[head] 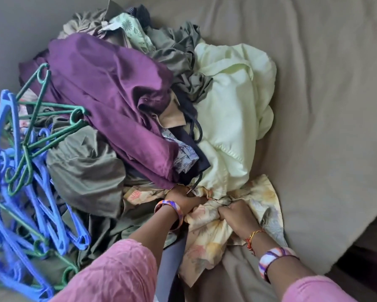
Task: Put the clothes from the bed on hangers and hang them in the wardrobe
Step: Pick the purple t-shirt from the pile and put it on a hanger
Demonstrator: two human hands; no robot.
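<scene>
A heap of clothes lies on the bed: a purple garment on top, a pale yellow-green one to its right, olive-grey pieces at the left. At the near edge lies a cream floral garment. My left hand grips its bunched fabric under the pile's edge. My right hand clutches a fold of the same garment just to the right. A tangle of blue hangers and green hangers sits at the left.
The bed is covered by a taupe sheet, with bare sheet to the right of the pile. The bed's edge and dark floor show at the lower right. No wardrobe is in view.
</scene>
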